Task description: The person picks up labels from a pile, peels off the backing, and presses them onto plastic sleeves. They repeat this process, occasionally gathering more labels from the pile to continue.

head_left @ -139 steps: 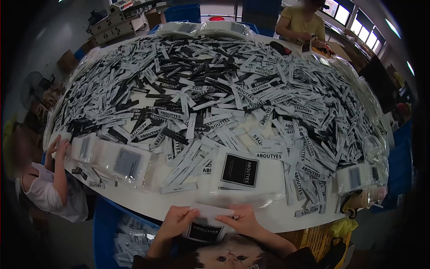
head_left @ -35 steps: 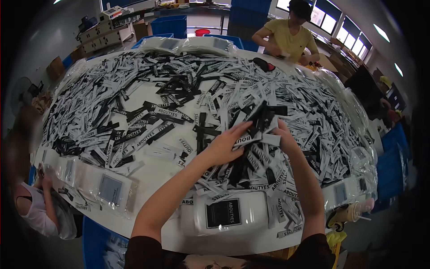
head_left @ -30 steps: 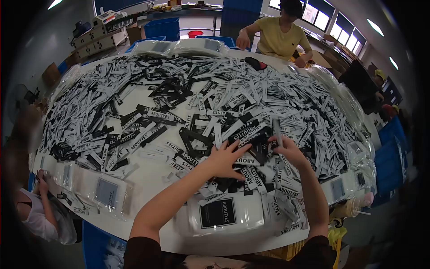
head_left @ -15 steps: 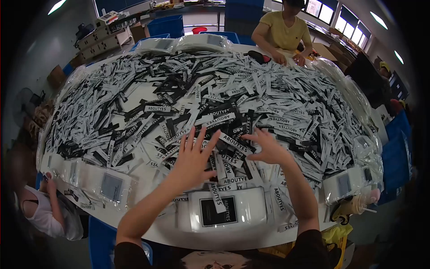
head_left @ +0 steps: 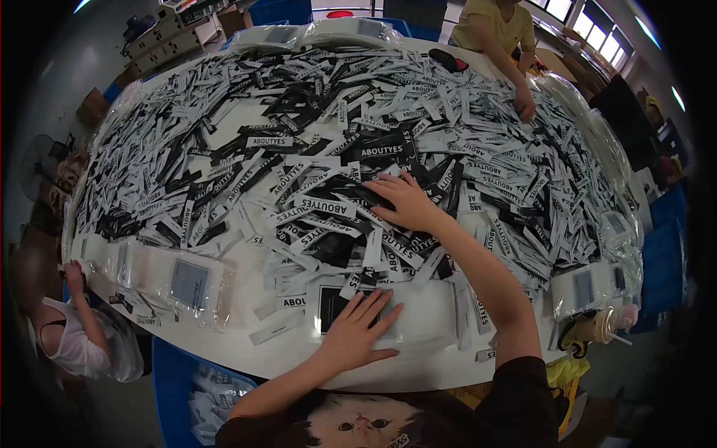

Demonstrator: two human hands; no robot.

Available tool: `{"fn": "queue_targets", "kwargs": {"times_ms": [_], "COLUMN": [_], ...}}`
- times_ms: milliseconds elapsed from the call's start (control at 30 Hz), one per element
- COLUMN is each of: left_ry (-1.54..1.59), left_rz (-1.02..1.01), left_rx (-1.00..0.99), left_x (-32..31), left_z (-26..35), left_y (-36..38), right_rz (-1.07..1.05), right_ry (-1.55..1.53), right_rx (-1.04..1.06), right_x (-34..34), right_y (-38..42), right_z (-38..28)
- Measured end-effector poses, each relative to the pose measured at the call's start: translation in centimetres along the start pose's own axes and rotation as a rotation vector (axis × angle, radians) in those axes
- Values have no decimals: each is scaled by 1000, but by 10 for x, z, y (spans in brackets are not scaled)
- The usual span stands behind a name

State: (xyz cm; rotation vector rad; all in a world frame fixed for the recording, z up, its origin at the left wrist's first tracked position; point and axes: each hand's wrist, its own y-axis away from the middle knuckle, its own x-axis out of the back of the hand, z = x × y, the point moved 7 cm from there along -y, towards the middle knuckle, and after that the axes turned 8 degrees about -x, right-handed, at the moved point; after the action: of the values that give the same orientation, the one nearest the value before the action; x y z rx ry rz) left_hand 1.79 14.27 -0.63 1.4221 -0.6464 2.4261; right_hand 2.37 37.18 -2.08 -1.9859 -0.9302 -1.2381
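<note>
We splayed our left hand (head_left: pixel 362 330), probably steadying the wrapped pack (head_left: pixel 427 312) — right hand (head_left: pixel 404 202) fanned on ABOUTYES strips (head_left: pixel 326 207), neither gripping.

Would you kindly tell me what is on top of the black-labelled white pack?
The left hand is spread over the white pack; a few printed strips overlap its far edge. The hand hides part of the black label; the strips cover parts of that edge.

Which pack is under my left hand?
The near middle pack; your left hand partly covers its black label. The pack at left and pack at right lie apart from that hand.
</note>
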Motion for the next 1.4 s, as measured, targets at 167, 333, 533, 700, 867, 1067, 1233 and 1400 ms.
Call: {"fn": "queue_targets", "kwargs": {"times_ms": [167,333,533,700,867,1067,1233,1400], "left_ry": [3,-23,-65,-37,-35,-78,208,214], "left_rz": [28,65,77,132,108,237,641,618], "left_rx": [-33,-11,18,30,84,209,388,200], "left_x": [-3,11,15,2,9,18,27,26], "left_z": [-11,-29,-24,-24,-22,-12,-16,28], "left_y": [5,13,17,19,24,24,49,49], "right_rz": [74,110,339,295,206,64,897,1087], "right_ry": [-184,-98,-365,-233,101,-466,-814,-1164], "right_rx": [-71,-182,-327,-283,-339,-624,-498,-539], "right_x": [21,51,82,53,20,73,28,-19], "right_y": [32,48,78,87,74,164,283,327], "right_z": [0,-9,-12,-67,-69,-81,-80,-90]}}
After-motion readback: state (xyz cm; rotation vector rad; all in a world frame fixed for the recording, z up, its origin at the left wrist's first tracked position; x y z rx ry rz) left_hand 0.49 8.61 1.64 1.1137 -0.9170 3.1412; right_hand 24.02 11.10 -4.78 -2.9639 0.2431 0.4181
